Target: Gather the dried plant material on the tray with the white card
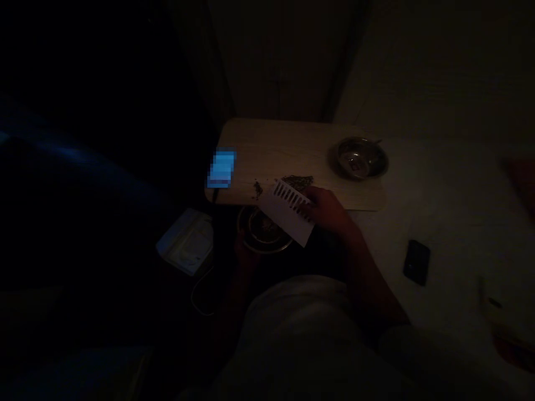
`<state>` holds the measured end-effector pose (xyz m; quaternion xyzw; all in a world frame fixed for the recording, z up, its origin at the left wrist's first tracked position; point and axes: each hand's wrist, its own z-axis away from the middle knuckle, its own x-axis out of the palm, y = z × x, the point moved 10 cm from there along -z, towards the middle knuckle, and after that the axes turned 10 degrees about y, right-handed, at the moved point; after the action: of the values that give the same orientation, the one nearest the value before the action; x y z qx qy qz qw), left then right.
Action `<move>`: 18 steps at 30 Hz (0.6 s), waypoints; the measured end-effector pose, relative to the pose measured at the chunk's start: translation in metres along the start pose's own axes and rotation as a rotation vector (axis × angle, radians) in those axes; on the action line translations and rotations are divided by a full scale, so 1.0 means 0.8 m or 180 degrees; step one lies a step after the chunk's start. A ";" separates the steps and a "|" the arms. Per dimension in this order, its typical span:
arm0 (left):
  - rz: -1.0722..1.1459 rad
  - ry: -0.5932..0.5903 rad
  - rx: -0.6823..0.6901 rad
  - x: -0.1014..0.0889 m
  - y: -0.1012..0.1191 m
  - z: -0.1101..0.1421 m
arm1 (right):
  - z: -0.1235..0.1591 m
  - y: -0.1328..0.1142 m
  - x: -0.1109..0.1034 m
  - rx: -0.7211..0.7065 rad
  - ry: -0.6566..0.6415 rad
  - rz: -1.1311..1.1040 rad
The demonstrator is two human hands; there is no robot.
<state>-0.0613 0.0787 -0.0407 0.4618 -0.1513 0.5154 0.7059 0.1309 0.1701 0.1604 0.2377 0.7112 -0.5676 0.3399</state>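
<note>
In dim light, my right hand grips a flat white card with a row of slots by its right end. The card slants over the near edge of a small wooden table. Small dark grains lie in a patch just beyond the card, with a smaller cluster to its left. Below the table edge, my left hand is closed on the rim of a round dark plate with pale rings. The card partly covers this plate.
A shiny metal bowl stands at the table's right end, and a lit screen at its left. A pale package lies lower left, near a thin cord. A dark phone-like object rests on the pale surface at right.
</note>
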 end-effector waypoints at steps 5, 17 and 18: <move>-0.0009 0.0188 -0.0079 -0.001 0.001 0.002 | -0.007 0.003 -0.019 0.0067 0.0480 -0.0542; 0.0106 0.0298 0.0193 -0.013 0.012 0.000 | -0.068 -0.011 -0.026 0.0297 0.1275 0.0050; 0.0104 0.0333 0.0192 -0.014 0.013 0.000 | -0.076 -0.010 -0.022 0.0329 0.1263 0.0054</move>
<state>-0.0751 0.0726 -0.0433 0.4528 -0.1062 0.5546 0.6900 0.1234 0.2279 0.1863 0.3679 0.7322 -0.5425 0.1852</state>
